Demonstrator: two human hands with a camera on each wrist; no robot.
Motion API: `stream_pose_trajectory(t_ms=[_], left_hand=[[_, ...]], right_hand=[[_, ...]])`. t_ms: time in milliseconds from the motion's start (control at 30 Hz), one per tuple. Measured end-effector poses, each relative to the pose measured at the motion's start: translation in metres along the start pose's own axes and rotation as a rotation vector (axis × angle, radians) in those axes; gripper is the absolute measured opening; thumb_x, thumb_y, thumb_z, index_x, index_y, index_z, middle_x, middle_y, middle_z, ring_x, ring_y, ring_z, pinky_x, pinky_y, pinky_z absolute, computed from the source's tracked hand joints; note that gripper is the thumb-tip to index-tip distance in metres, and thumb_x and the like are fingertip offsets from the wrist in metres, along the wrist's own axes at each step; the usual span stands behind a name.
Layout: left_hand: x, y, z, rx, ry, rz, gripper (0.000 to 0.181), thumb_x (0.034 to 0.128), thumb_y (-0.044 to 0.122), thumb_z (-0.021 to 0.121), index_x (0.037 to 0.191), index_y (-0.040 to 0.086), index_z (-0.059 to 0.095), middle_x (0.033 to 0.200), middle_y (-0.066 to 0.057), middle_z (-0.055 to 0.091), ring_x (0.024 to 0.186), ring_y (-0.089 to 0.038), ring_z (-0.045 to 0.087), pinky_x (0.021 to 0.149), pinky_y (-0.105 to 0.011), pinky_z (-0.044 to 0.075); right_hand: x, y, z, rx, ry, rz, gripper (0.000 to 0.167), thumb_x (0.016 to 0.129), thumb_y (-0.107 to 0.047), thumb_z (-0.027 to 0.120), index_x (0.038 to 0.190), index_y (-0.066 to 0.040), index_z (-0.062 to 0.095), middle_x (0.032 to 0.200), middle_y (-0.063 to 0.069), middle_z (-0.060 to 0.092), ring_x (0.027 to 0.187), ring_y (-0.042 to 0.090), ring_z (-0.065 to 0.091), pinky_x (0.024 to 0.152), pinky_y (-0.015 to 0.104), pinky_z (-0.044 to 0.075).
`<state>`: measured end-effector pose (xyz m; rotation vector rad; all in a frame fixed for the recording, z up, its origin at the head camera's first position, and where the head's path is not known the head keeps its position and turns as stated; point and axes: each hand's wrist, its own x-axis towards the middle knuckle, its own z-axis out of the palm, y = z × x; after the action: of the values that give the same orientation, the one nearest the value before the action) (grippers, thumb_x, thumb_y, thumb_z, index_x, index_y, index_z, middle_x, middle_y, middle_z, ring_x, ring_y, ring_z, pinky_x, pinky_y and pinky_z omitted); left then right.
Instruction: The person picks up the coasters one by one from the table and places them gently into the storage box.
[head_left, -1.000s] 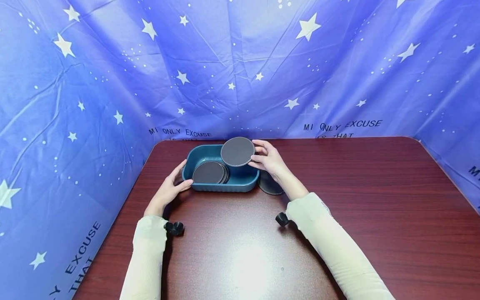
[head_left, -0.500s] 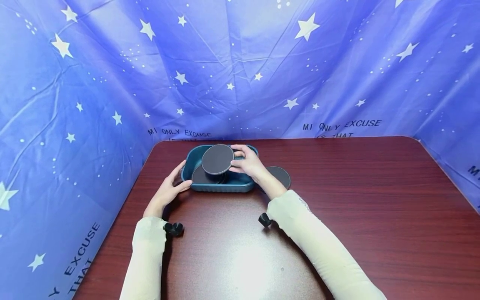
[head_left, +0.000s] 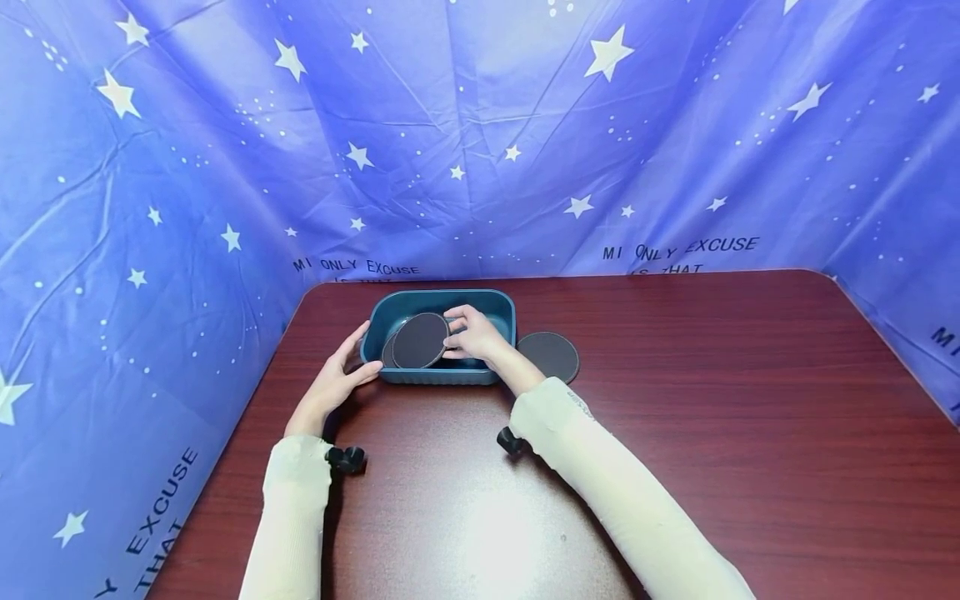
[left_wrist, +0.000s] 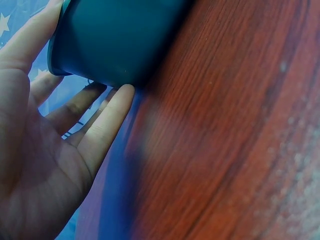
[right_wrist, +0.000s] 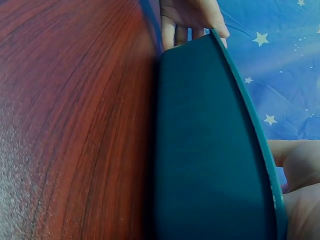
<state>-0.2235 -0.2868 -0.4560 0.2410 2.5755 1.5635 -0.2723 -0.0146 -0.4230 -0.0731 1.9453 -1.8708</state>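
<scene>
A dark teal rounded rectangular tub [head_left: 450, 377] stands near the table's far edge in the head view. My right hand [head_left: 480, 340] reaches inside it, pinching the right edge of a round black coaster [head_left: 422, 340]. That coaster is tilted over other black coasters [head_left: 387, 353], mostly hidden beneath it. At the tub's left end, my left hand [head_left: 330, 390] touches the wall and rim with spread, nearly straight fingers. The left wrist view shows this hand [left_wrist: 45, 145] against the tub's outer wall [left_wrist: 115, 40]. In the right wrist view, the tub wall [right_wrist: 210, 140] hides the held coaster.
Another round black coaster [head_left: 551, 354] lies on the table just right of the tub, beside my right forearm. The reddish-brown wooden table [head_left: 712, 400] extends to the right. A blue star-patterned cloth [head_left: 465, 125] hangs behind and along the sides.
My right hand has moved left and down, bringing the coaster from above the tub's right side into the tub, over the others. The left hand has stayed on the tub's end.
</scene>
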Motion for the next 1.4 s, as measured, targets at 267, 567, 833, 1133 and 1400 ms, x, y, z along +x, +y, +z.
stream_pose_trajectory(t_ms=[267,567,833,1133,1400], left_hand=[[0.001,-0.003,0.000,0.025,0.001,-0.013,0.079,0.0978,0.027,0.065,0.161,0.030,0.018,0.154,-0.019,0.041,0.139,-0.038,0.044,0.108,-0.037,0.045],[0.001,-0.004,0.001,0.012,0.003,-0.007,0.079,0.0976,0.026,0.065,0.161,0.029,0.018,0.154,-0.021,0.041,0.139,-0.040,0.043,0.115,-0.057,0.035],[0.001,-0.002,0.001,-0.005,0.002,-0.010,0.078,0.0986,0.018,0.063,0.161,0.025,0.017,0.153,-0.024,0.040,0.139,-0.042,0.043,0.115,-0.056,0.034],[0.000,-0.002,0.001,-0.074,-0.010,-0.009,0.078,0.0981,0.020,0.064,0.161,0.029,0.018,0.153,-0.023,0.039,0.139,-0.042,0.042,0.087,-0.010,0.049],[0.001,0.002,0.001,-0.014,-0.004,-0.019,0.077,0.0990,0.016,0.062,0.161,0.021,0.017,0.153,-0.025,0.040,0.140,-0.043,0.042,0.114,-0.046,0.039]], right_hand=[[0.000,0.002,0.003,-0.036,-0.024,0.024,0.049,0.092,0.012,0.059,0.139,0.009,0.048,0.130,0.027,0.056,0.092,0.023,0.068,0.092,0.035,0.058],[-0.006,-0.001,-0.006,-0.101,-0.093,0.027,0.047,0.098,-0.004,0.057,0.143,0.007,0.047,0.141,0.026,0.054,0.131,0.033,0.056,0.107,0.038,0.048],[-0.016,-0.010,-0.016,-0.113,-0.136,-0.015,0.050,0.099,-0.005,0.054,0.146,0.006,0.042,0.138,0.028,0.055,0.130,0.036,0.056,0.110,0.041,0.046],[-0.035,-0.022,-0.035,-0.044,-0.224,-0.081,0.051,0.100,-0.006,0.055,0.148,0.004,0.039,0.149,0.028,0.045,0.139,0.039,0.046,0.111,0.050,0.044],[-0.050,-0.023,-0.060,-0.018,-0.174,-0.135,0.049,0.098,-0.003,0.057,0.145,0.002,0.045,0.145,0.025,0.052,0.129,0.030,0.055,0.108,0.044,0.048]])
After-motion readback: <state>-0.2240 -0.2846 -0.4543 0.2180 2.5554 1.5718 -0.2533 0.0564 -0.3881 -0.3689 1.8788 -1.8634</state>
